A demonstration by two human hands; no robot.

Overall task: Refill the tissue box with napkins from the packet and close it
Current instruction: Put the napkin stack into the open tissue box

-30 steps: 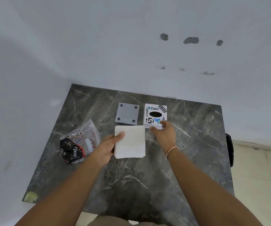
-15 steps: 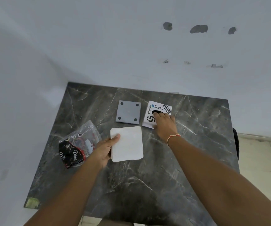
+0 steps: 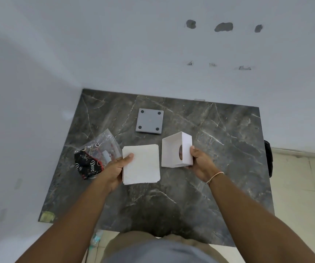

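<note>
1. Head cam, the only view: it looks down at a dark marble table (image 3: 219,141) pushed into the corner of a white wall (image 3: 115,44) that has a few chipped patches up top.

2. The left hand (image 3: 115,168) has the stack of white napkins (image 3: 142,165) by its left edge. The thumb lies flat on top and the rest of the fingers are curled underneath, so it's a pinch grip on the stack. Can't tell if the stack is lifted off the marble or resting on it.

3. The right hand (image 3: 200,162) is gripping the white tissue box (image 3: 176,149). The box is tipped so its open underside faces the camera and you look straight into the empty white inside, with the oval dispensing slot showing on the far inner face. The thumb presses on the box's right wall and the other fingers wrap the outside, mostly hidden. Something dark shows through the slot, maybe a fingertip, can't say for sure.

4. Box and napkins sit just beside each other, not touching, with a thin strip of marble between them.

5. The grey bottom lid (image 3: 149,121) lies flat on the table behind both, four round pads facing up, apart from the box.

6. The napkin packet (image 3: 94,154), clear crinkly plastic with a black and red printed part, lies just left of the left hand, partly tucked behind it.

7. There's a thin thread band (image 3: 214,176) on the right wrist.
</note>
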